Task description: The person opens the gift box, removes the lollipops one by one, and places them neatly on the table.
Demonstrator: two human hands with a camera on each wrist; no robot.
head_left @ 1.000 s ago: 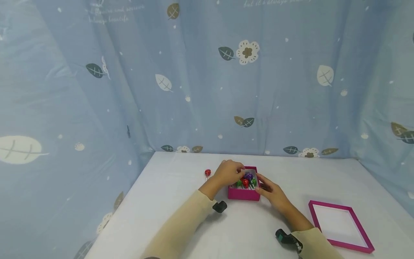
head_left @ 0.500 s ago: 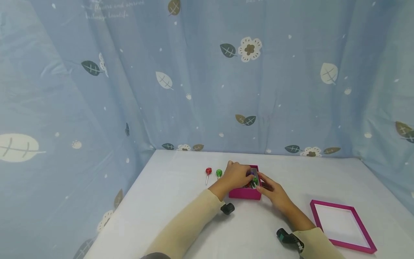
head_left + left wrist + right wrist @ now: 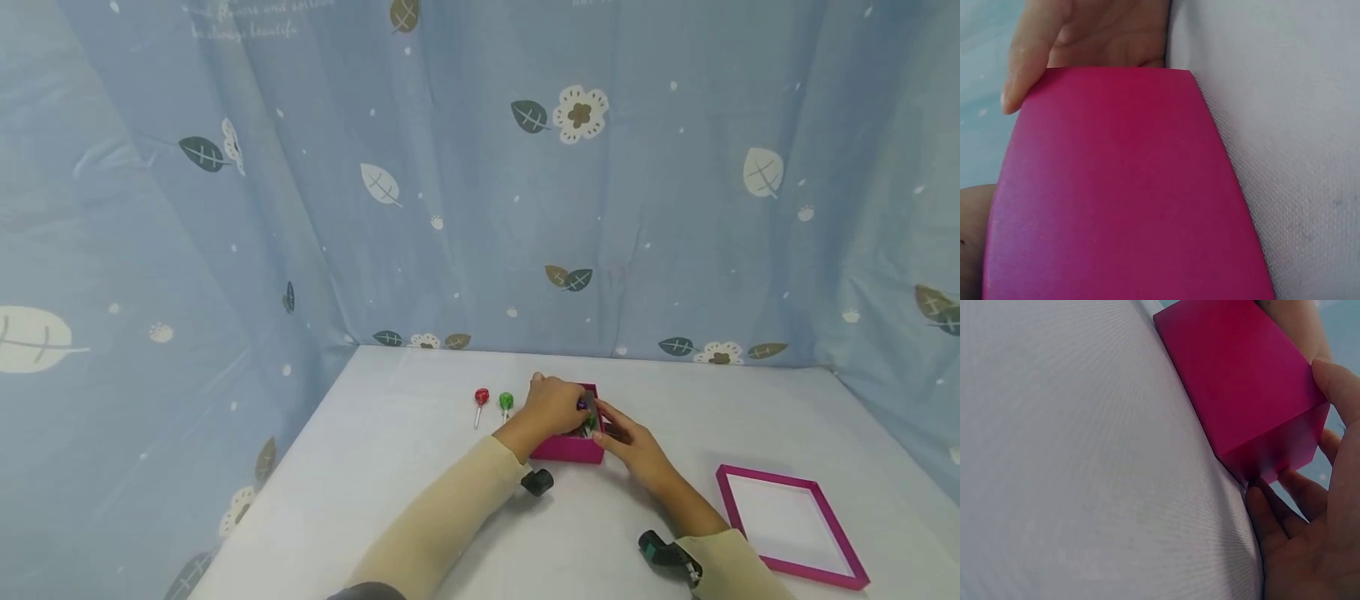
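Note:
A bright pink open box holds several wrapped lollipops, mostly covered by my left hand. That hand reaches in over the box's left side, its fingertips by a purple lollipop; whether they pinch it is hidden. My right hand grips the box's right side. In the right wrist view its thumb lies at the upper corner and the other fingers touch the end wall. The left wrist view is filled by the box's front wall, with the right hand beyond it.
Left of the box, a red lollipop and a green lollipop lie side by side on the white table. A pink-rimmed lid lies at the right. A blue patterned curtain stands behind.
The left hand has put the green lollipop down beside the red one and moved right, into the box. The right hand has kept its place on the box.

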